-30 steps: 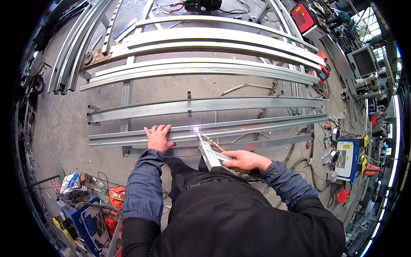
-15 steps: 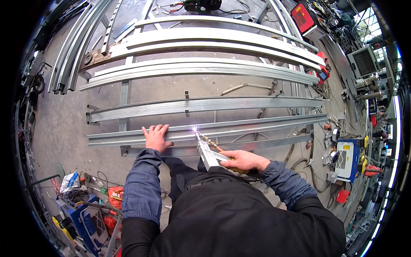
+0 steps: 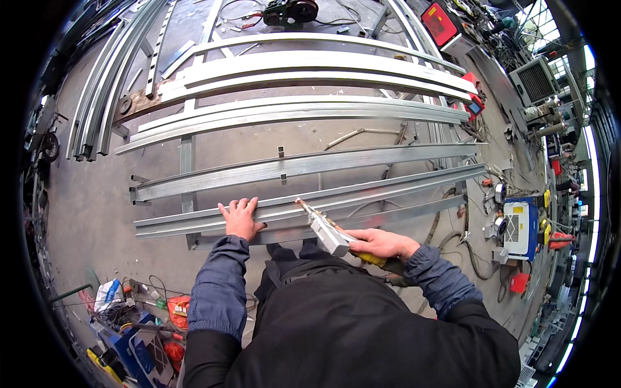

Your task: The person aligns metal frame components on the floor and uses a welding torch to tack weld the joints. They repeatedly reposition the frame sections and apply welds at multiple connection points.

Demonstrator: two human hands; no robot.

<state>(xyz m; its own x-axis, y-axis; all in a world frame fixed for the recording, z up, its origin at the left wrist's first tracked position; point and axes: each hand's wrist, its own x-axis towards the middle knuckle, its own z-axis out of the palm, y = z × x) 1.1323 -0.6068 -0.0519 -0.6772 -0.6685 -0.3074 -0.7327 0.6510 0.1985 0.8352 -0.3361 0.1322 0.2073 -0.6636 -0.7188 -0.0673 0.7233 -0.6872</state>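
Note:
Nearest me, a long silver metal channel runs across the work. My left hand lies on it with fingers spread and the thumb toward the near edge. In my right hand is a handheld welding gun, gripped by its yellow-and-dark handle. Its thin copper-coloured nozzle points away and left, the tip at or just above the channel, right of my left hand; contact cannot be made out. No glow shows at the tip. Beyond lies another silver channel, with short square tube stubs at its edges.
More bright metal profiles lie farther off across a frame. At right are a blue-and-white machine and loose cables on the floor. Another blue machine and an orange bag are lower left. A red machine stands far right.
The bright purple-white spot at the nozzle tip has gone out. The gun has shifted slightly right and nearer me. My left hand keeps its place on the channel; the whole view has shifted a little.

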